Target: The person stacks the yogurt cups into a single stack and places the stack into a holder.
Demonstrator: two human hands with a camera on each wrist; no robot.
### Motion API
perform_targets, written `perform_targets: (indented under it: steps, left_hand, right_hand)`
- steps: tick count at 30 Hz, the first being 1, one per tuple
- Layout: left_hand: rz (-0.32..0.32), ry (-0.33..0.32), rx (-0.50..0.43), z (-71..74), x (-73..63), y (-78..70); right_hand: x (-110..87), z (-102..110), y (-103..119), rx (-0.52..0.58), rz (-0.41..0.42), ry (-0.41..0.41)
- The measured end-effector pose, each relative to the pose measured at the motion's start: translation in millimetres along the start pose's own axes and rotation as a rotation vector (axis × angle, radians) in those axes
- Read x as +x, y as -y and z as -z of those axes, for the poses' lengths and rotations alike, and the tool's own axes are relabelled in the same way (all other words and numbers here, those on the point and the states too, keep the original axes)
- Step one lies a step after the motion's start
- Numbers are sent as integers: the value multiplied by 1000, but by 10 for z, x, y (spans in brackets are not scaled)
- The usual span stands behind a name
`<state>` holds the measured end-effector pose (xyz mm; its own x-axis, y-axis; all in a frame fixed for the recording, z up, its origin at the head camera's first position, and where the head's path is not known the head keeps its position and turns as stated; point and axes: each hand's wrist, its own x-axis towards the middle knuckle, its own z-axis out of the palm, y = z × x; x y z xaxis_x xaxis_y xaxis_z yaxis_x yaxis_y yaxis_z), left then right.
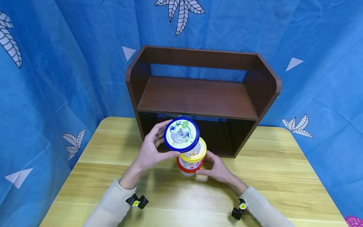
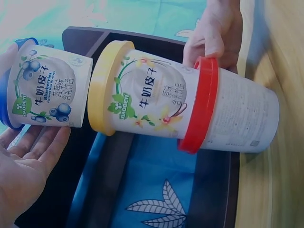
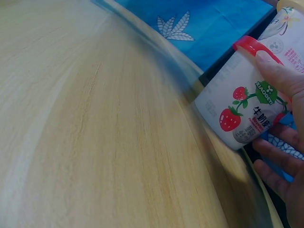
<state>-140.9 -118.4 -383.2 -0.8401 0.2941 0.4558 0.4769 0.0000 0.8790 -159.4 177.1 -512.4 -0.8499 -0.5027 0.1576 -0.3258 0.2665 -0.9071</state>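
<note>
Three printed paper cups with coloured lids stand in one column in front of the shelf. On top, my left hand (image 1: 150,149) holds the blue-lidded blueberry cup (image 2: 50,88) between thumb and fingers, its base right at the yellow lid below. The yellow-lidded cup (image 2: 154,92), printed with vanilla flowers, sits on the red-lidded strawberry cup (image 3: 244,97). Down at the red lid (image 2: 202,104), my right hand (image 1: 218,168) grips that lowest cup, thumb on the rim and fingers across from it. In the head view the upper cups partly cover the lower ones.
A dark brown two-tier shelf (image 1: 198,94) stands at the back of the light wooden table (image 1: 272,176), just behind the cups. Its side panels rise at left and right. A blue curtain (image 1: 85,47) with leaf prints hangs around the table.
</note>
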Motion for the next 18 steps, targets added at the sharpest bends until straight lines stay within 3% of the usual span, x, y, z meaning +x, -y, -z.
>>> perform_targets:
  steps: [18]
  left_hand:
    - [50,49,53,-111,86,71]
  right_hand:
    - [-3,3,-6,-5,6,4]
